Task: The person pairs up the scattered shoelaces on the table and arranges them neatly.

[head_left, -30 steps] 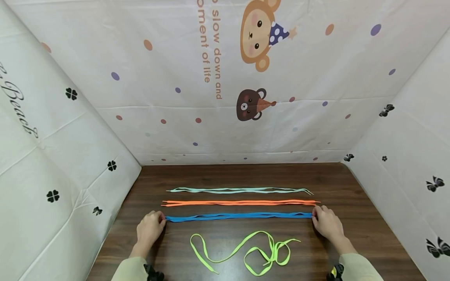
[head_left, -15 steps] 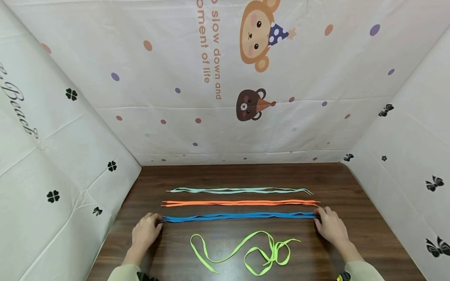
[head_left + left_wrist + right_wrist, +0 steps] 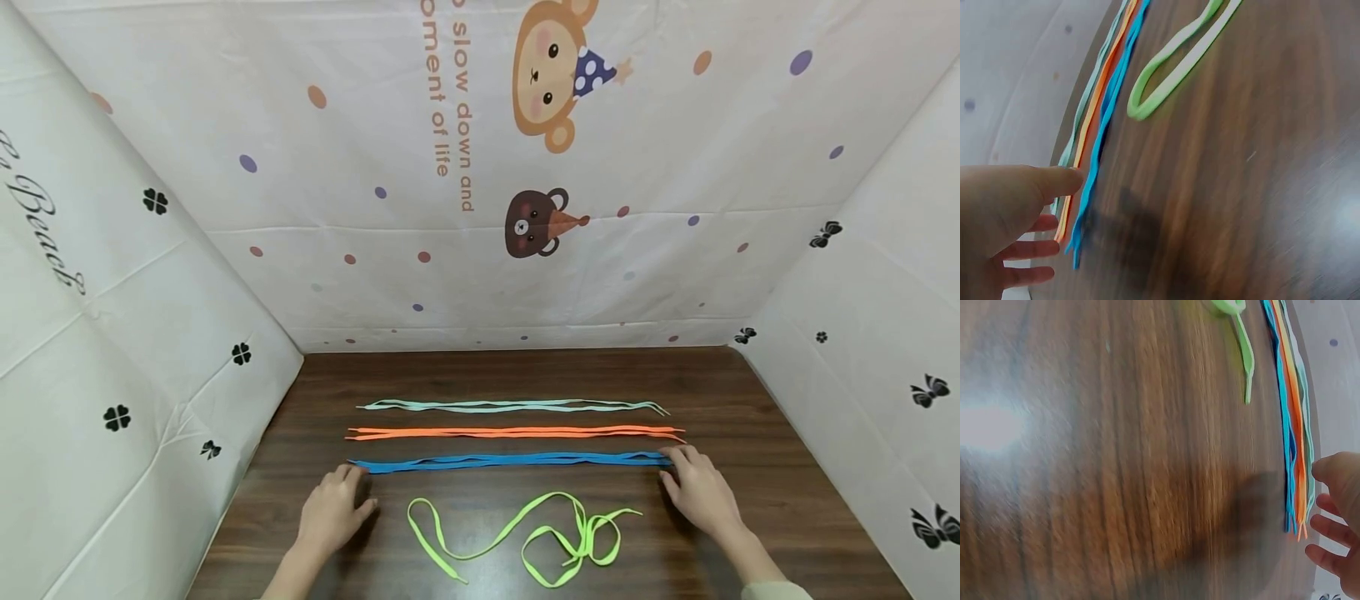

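A folded blue shoelace [image 3: 517, 459] lies stretched in a line across the table. At its left end is my left hand [image 3: 330, 512], fingers spread and thumb apart, holding nothing. My right hand [image 3: 701, 487] is at the other end, its fingertips overlapping the lace tips in the head view. In the right wrist view the right hand's thumb and fingers stand apart, with nothing between them. Just beyond, a folded orange shoelace [image 3: 517, 432] and a mint-green shoelace [image 3: 480, 410] run roughly parallel. Nearer me, a yellow-green shoelace [image 3: 583, 548] lies loose in curves and loops.
The dark wood-grain table [image 3: 375, 575] meets a white printed cloth [image 3: 420, 275] along its back edge. More white cloth stands along the left side [image 3: 172, 467] and the right side [image 3: 847, 417].
Both hands have let go of the blue shoelace's ends. My left hand has opened its fingers after shifting outward and back in; the right has moved slightly. The shoelaces lie almost the same.
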Available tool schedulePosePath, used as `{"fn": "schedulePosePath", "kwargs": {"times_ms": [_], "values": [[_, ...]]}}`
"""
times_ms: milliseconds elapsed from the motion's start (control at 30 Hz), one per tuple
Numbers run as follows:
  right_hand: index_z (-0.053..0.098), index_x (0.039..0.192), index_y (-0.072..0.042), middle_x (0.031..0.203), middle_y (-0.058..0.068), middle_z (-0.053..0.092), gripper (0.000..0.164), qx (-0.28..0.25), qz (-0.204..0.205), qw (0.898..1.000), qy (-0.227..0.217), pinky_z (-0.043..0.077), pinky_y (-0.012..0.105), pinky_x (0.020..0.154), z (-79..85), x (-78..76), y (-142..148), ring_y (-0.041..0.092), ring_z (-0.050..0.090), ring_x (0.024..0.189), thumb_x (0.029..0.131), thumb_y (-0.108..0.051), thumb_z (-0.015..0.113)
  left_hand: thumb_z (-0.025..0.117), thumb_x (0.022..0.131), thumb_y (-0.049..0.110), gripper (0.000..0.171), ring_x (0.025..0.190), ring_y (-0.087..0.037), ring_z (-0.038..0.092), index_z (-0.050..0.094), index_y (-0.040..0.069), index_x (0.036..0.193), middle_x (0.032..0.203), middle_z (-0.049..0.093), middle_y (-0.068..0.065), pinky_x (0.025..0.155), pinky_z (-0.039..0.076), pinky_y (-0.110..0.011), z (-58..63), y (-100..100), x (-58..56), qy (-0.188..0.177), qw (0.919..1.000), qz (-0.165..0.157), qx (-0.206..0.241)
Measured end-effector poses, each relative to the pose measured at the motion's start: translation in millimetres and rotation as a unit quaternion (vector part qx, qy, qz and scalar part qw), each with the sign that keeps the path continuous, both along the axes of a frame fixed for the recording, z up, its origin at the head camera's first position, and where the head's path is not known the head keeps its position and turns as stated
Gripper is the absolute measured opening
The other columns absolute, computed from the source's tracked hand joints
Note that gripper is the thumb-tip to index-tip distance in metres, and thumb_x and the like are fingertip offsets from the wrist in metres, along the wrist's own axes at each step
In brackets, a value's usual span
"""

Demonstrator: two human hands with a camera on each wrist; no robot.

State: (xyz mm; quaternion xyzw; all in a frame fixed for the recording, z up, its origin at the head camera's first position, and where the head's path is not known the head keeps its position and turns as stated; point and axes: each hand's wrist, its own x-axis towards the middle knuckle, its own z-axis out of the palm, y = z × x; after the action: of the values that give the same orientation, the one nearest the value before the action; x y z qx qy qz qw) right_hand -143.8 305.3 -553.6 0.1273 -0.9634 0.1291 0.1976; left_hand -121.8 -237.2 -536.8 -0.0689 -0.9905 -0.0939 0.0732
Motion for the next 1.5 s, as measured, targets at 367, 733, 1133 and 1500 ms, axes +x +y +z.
{"fn": "schedulePosePath", "kwargs": {"times_ms": [367,733,1133,1500], "values": [[0.064,0.102,-0.004,0.094,0.014,0.06,0.035,-0.003,0.02,1.0,-0.001,0.047,0.04,0.051,-0.2,10.4,-14,0.033,0.059,0.075,0.069,-0.007,0.077,0.08,0.066,0.031,0.04,0.079,-0.018,0.056,0.065,0.008,0.095,0.091,0.057,-0.003,0.063,0.049,-0.035,-4.4,47,33.3,0.023,0.9963,-0.082,0.014],[0.066,0.098,-0.007,0.092,0.011,0.061,0.033,-0.002,0.02,1.0,-0.013,0.048,0.043,0.053,-3.7,18.1,-23,0.032,0.06,0.079,0.068,-0.008,0.078,0.076,0.07,0.027,0.019,0.067,-0.007,0.042,0.065,0.018,0.083,0.081,0.049,0.008,0.055,0.038,-0.024,-19.0,83,57.4,0.019,0.9823,-0.18,0.046],[0.065,0.096,-0.015,0.091,0.001,0.058,0.028,-0.008,0.05,0.997,-0.052,0.046,0.041,0.058,-11.4,21.5,-36,0.026,0.058,0.083,0.071,-0.012,0.077,0.072,0.074,0.024,0.011,0.062,-0.002,0.037,0.062,0.023,0.069,0.074,0.045,0.012,0.053,0.036,-0.02,-29.5,87,61.6,0.001,0.975,-0.213,0.063],[0.065,0.096,-0.016,0.092,0.0,0.059,0.025,-0.006,0.038,0.997,-0.07,0.047,0.043,0.061,-8.9,22.1,-41,0.025,0.058,0.087,0.073,-0.013,0.075,0.076,0.069,0.038,0.028,0.058,-0.004,0.034,0.054,0.022,0.066,0.068,0.039,0.01,0.05,0.03,-0.022,-28.5,75,60.8,-0.026,0.9907,-0.133,0.018]]}}
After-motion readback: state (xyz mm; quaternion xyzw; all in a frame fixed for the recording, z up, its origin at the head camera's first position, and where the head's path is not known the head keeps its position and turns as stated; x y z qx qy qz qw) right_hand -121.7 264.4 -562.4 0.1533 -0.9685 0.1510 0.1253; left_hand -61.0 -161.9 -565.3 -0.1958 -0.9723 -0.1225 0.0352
